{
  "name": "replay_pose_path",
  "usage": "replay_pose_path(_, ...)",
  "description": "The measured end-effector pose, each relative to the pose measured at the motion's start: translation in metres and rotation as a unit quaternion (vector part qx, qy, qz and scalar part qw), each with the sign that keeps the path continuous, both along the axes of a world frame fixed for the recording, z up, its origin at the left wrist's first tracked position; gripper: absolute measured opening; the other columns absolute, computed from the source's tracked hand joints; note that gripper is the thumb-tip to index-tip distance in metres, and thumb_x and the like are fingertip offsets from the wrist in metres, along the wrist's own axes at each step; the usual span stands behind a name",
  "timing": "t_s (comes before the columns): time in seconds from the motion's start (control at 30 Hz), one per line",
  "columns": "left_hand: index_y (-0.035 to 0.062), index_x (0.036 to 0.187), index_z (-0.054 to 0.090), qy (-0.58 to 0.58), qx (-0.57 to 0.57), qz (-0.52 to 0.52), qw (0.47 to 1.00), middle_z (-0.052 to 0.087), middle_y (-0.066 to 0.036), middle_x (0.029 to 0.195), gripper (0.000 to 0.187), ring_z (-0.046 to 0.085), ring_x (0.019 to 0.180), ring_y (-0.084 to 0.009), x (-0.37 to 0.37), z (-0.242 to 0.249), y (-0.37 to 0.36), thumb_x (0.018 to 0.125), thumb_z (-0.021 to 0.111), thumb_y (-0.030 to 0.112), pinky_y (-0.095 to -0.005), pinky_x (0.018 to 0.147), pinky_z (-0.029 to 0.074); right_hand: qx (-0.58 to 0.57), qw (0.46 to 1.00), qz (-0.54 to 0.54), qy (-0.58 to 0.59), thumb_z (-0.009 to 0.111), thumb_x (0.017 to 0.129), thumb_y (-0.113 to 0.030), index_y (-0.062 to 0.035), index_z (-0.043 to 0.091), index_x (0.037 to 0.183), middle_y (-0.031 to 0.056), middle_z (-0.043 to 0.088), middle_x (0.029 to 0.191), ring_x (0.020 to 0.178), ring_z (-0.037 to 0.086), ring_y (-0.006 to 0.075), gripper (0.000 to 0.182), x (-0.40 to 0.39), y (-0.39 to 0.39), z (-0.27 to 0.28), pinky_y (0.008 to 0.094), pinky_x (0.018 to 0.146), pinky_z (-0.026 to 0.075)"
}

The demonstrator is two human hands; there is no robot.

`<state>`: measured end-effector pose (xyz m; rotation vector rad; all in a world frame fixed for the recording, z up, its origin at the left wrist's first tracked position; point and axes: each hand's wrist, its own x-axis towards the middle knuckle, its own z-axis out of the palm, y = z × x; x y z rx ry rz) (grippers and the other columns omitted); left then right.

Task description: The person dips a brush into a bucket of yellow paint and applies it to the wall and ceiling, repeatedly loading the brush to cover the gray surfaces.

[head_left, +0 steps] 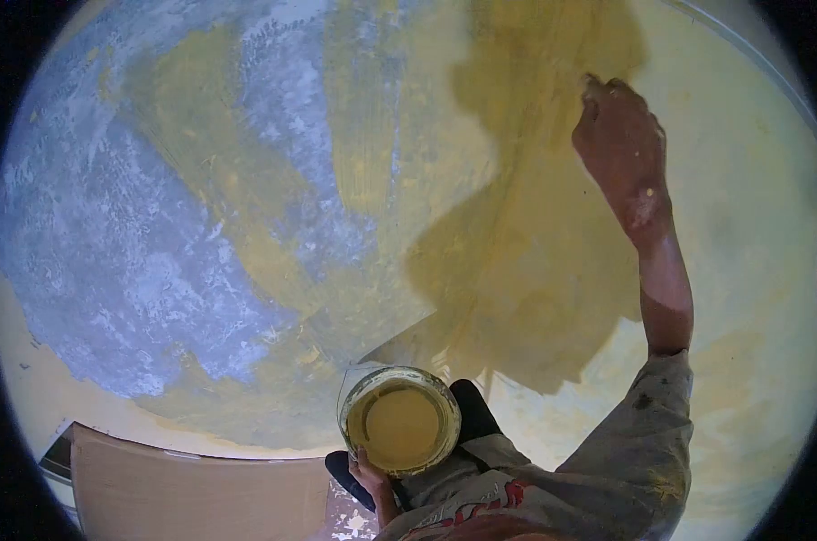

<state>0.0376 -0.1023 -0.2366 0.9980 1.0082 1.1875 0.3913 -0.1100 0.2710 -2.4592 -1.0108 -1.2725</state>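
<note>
I'd judge the bucket stiff but weighty, its paint-crusted rim possibly slippery, best gripped there and kept level. It's round, smeared, holding mustard-yellow paint, close before the body; the left hand grasps its near edge. The right hand curls over the yellow-streaked surface; I can't tell if it grips anything.

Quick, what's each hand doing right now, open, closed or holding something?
Left hand: closed on the rim of the bucket.
Right hand: fingers look curled; whether it holds anything cannot be told.
</note>
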Motion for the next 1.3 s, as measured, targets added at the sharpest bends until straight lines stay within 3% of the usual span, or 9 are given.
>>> replay_pose_path(0.07,-0.0081,0.112,0.058,-0.04,-0.025,0.024,0.999,0.063,-0.011,0.103,0.033,0.057,0.091,-0.0187,-0.001,-0.008,-0.002,0.094,0.048,0.018,-0.0306,0.078,0.046,0.036,0.998,-0.04,0.029,0.046,0.09,-0.016,-0.0093,0.06,0.114,0.0152,0.061,0.105,0.097,0.06,0.034,0.029,0.01,0.004,0.008,0.0453,0.083,0.051)
replay_pose_path(0.1,-0.0081,0.112,0.058,-0.038,-0.023,0.023,0.999,0.063,-0.011,0.103,0.033,0.057,0.091,-0.0187,0.0,-0.008,-0.001,0.094,0.048,0.018,-0.0306,0.078,0.046,0.101,0.941,0.299,0.123,0.049,0.089,-0.015,-0.0083,0.06,0.114,0.0143,0.06,0.103,0.093,0.061,0.0321,0.028,0.028,0.014,0.011,0.0445,0.081,0.051)
replay_pose_path(0.17,-0.0081,0.112,0.058,-0.02,0.015,0.027,0.999,0.064,-0.012,0.103,0.033,0.058,0.089,-0.0187,-0.001,-0.005,-0.003,0.093,0.049,0.017,-0.0308,0.078,0.046,0.188,0.481,0.819,0.251,0.054,0.086,-0.014,-0.0064,0.06,0.113,0.0127,0.059,0.098,0.085,0.063,0.0283,0.029,0.049,0.026,0.012,0.0429,0.077,0.053)
replay_pose_path(0.6,-0.0079,0.117,0.054,-0.21,-0.153,0.037,0.965,0.062,-0.016,0.108,0.036,0.058,0.095,-0.0225,-0.019,-0.086,0.008,0.091,0.053,0.017,-0.0344,0.081,0.047,0.15,0.908,0.345,-0.185,0.06,0.068,-0.015,-0.0049,0.062,0.1,0.0147,0.061,0.089,0.079,0.061,0.0289,0.033,-0.071,0.069,-0.021,0.0367,0.068,0.052)
replay_pose_path(0.63,-0.0087,0.117,0.055,0.021,-0.002,0.055,0.998,0.062,-0.017,0.107,0.036,0.058,0.095,-0.0227,-0.027,-0.099,0.004,0.091,0.053,0.016,-0.0348,0.082,0.047,0.142,0.923,0.284,-0.218,0.061,0.067,-0.015,-0.0047,0.062,0.099,0.0149,0.061,0.088,0.078,0.061,0.029,0.033,-0.067,0.064,-0.02,0.0362,0.067,0.052)
replay_pose_path(0.67,-0.0096,0.116,0.055,0.248,0.153,0.072,0.954,0.062,-0.018,0.107,0.036,0.058,0.094,-0.0229,-0.031,-0.106,0.003,0.09,0.054,0.016,-0.0352,0.082,0.046,0.145,0.925,0.275,-0.218,0.061,0.067,-0.015,-0.0047,0.062,0.099,0.0149,0.061,0.088,0.078,0.061,0.029,0.033,-0.055,0.058,-0.019,0.0362,0.067,0.052)
replay_pose_path(1.0,-0.0073,0.111,0.06,0.098,0.003,0.107,0.989,0.064,-0.016,0.1,0.041,0.056,0.089,-0.0229,-0.021,-0.094,0.013,0.093,0.049,0.028,-0.0357,0.079,0.044,0.201,0.951,0.227,-0.068,0.053,0.085,-0.011,-0.0043,0.064,0.105,0.0233,0.062,0.087,0.081,0.061,0.0391,0.025,0.085,0.013,0.007,0.0468,0.075,0.049)
replay_pose_path(1.1,-0.0091,0.11,0.059,0.055,-0.072,0.126,0.988,0.064,-0.019,0.1,0.047,0.057,0.089,-0.0264,-0.01,-0.057,0.008,0.095,0.046,0.033,-0.0366,0.08,0.045,0.182,0.973,0.137,0.026,0.054,0.083,-0.016,0.0007,0.063,0.098,0.0116,0.065,0.085,0.08,0.063,0.0249,0.023,0.11,0.015,0.02,0.0372,0.071,0.051)
replay_pose_path(1.3,-0.0104,0.108,0.059,0.118,-0.017,0.13,0.984,0.064,-0.02,0.097,0.055,0.056,0.087,-0.0271,-0.005,-0.036,0.0,0.097,0.039,0.04,-0.037,0.079,0.045,0.094,0.973,0.209,-0.001,0.051,0.084,-0.012,-0.0011,0.065,0.1,0.0278,0.06,0.083,0.08,0.06,0.0416,0.023,0.126,0.02,-0.06,0.0478,0.073,0.048)
